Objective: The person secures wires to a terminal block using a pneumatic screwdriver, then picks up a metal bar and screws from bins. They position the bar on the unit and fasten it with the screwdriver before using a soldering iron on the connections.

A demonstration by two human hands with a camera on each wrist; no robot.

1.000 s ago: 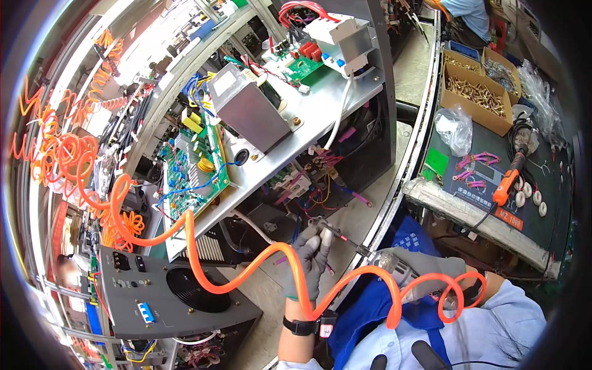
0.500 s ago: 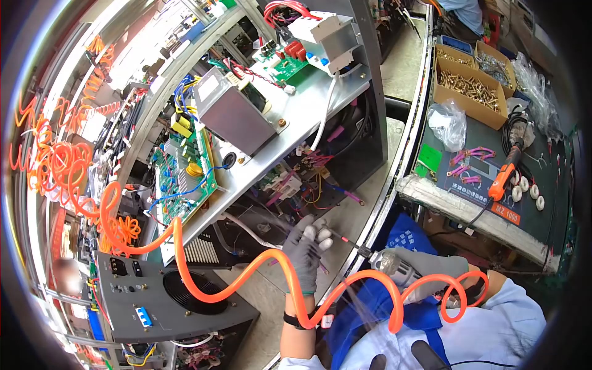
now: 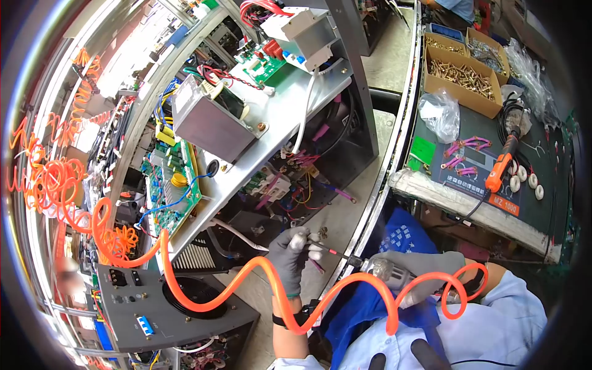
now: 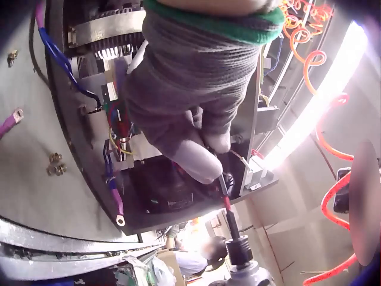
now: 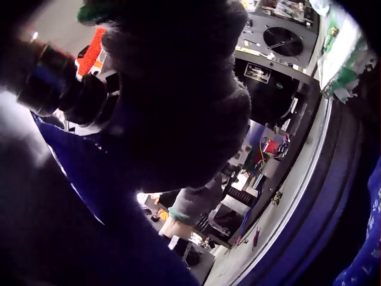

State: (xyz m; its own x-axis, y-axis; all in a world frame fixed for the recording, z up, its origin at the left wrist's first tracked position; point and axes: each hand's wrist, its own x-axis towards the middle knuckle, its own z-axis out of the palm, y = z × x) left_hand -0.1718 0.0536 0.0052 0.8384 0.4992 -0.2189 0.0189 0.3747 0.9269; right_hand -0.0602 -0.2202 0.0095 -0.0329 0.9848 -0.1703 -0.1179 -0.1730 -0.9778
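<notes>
My gloved right hand [image 3: 425,274] grips an air screwdriver [image 3: 387,271] at chest height, its long bit [image 3: 338,253] pointing left toward the other hand. With thumb and fingers, my gloved left hand [image 3: 288,259] pinches the bit's tip end; in the left wrist view the bit [image 4: 227,202] runs out from between the fingertips, and its very end is hidden by them. Just past those fingers, a few brass bolts [image 4: 56,165] lie on the grey surface. The right wrist view shows mostly the dark back of the right glove [image 5: 172,89].
An orange coiled hose [image 3: 259,262] loops in front of both hands. Behind stands an open machine chassis [image 3: 271,139] with circuit boards and wires; a dark fan-fitted panel [image 3: 142,302] is at lower left. On the right-hand bench sit a box of brass bolts [image 3: 462,80] and an orange-handled tool [image 3: 502,163].
The head view has swung right, so the chassis sits further left. My left fingers have closed in around the bit's tip, and the driver has dropped slightly in view.
</notes>
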